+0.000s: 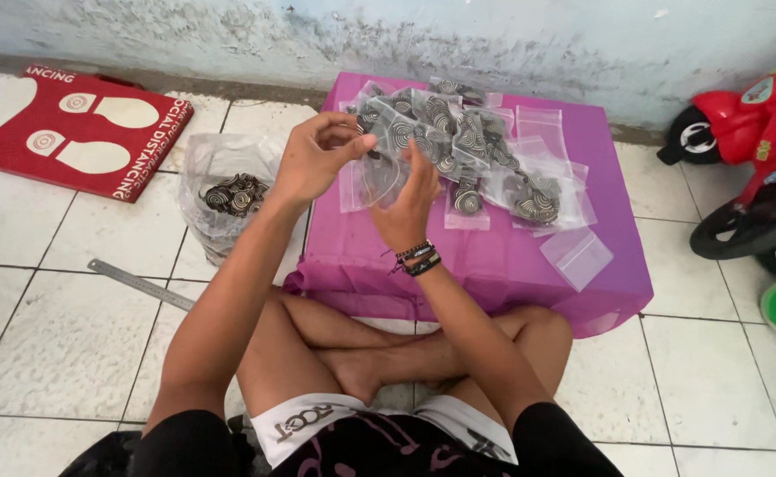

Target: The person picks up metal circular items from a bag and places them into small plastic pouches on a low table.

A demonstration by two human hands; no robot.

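Note:
I sit cross-legged on a tiled floor before a low table covered in a purple cloth (494, 265). My left hand (315, 159) pinches the top edge of a small clear plastic bag (379, 177), held above the table's near left corner. On the bag's other side, my right hand (408, 203), with dark bracelets at the wrist, is closed on it. Behind my hands lies a pile of small clear bags filled with black-and-white spiral pieces (472, 150). An empty small clear bag (577, 257) lies at the table's right.
A large clear bag of loose spiral pieces (229, 190) stands on the floor left of the table. A metal ruler (140, 284) lies nearer me. A red floor mat with footprint shapes (70, 128) is far left. A red ride-on toy (750, 168) stands at right.

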